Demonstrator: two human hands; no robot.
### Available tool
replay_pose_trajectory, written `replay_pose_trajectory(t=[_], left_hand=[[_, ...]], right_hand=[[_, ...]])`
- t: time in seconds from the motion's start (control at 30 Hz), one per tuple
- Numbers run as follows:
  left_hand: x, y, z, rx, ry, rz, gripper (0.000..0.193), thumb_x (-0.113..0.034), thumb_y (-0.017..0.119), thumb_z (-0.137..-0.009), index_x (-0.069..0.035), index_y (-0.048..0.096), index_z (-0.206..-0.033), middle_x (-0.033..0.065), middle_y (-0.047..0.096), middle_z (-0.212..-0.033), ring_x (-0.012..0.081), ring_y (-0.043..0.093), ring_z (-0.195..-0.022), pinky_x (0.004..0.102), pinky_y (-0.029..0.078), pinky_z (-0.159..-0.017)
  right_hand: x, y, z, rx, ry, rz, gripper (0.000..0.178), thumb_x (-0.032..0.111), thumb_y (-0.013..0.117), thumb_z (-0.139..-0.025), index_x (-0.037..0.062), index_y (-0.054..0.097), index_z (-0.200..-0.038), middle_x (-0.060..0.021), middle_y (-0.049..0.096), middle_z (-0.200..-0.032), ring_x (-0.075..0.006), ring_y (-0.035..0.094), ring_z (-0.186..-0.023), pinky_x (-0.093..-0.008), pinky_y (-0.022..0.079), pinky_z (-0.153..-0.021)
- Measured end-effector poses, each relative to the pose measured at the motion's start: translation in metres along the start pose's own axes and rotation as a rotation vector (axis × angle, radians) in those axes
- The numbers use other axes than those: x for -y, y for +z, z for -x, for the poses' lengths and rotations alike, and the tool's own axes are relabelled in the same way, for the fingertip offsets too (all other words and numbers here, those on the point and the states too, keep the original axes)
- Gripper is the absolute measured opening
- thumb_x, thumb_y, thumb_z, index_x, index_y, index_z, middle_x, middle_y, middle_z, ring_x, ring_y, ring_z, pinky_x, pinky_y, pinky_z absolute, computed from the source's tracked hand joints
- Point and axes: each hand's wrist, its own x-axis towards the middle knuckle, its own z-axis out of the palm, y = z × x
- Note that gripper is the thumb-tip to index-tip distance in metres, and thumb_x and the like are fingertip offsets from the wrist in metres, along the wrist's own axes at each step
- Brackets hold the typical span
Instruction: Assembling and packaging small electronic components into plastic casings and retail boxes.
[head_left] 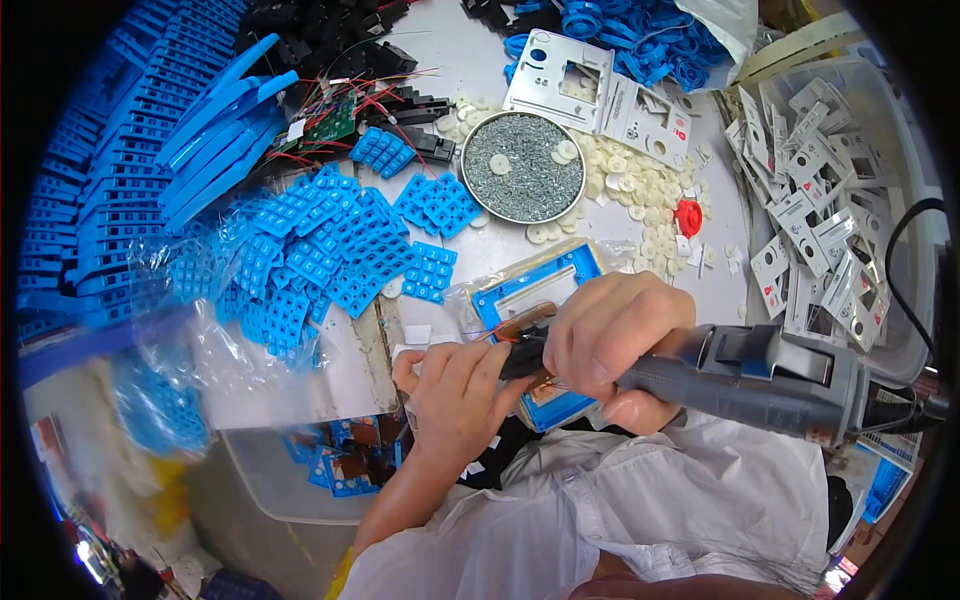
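My right hand is wrapped round a dark grey electric screwdriver, which lies nearly level with its cord end to the right. Its tip points left and is hidden behind my fingers. Below it, a blue rectangular plastic housing rests at the table's near edge, with brown boards and thin wires inside. My left hand is closed at the housing's left side, fingers and thumb pinching a small black plastic part over it. Where the tip meets the work cannot be seen.
A round tin of small screws stands beyond the housing, beside scattered cream discs and a red round part. Blue keypads are heaped at left, stacked blue housings behind. A clear bin of white panels stands right.
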Motion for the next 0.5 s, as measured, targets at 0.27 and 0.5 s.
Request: replay_pose_trajectory(t=[0.27, 0.5], left_hand=[[0.0037, 0.0005, -0.0001, 0.017, 0.004, 0.037, 0.05, -0.035, 0.085, -0.073, -0.01, 0.068, -0.114, -0.0022, 0.067, -0.105, 0.0156, 0.059, -0.087, 0.0446, 0.031, -0.086], [0.0058, 0.0023, 0.0008, 0.003, 0.01, 0.075, 0.05, -0.032, 0.084, -0.073, -0.01, 0.068, -0.115, -0.0017, 0.066, -0.107, 0.0167, 0.058, -0.087, 0.0448, 0.031, -0.087]], right_hand=[[-0.0071, 0.0029, -0.0003, -0.006, 0.028, 0.031, 0.02, 0.007, 0.071, -0.089, -0.0016, 0.056, -0.1, -0.0053, 0.058, -0.062, -0.0178, 0.055, -0.049, -0.0331, 0.049, -0.047], [-0.0098, 0.0059, 0.0002, 0.01, 0.052, 0.069, 0.02, 0.007, 0.071, -0.088, -0.0008, 0.055, -0.096, -0.0046, 0.057, -0.06, -0.0181, 0.056, -0.048, -0.0334, 0.05, -0.047]])
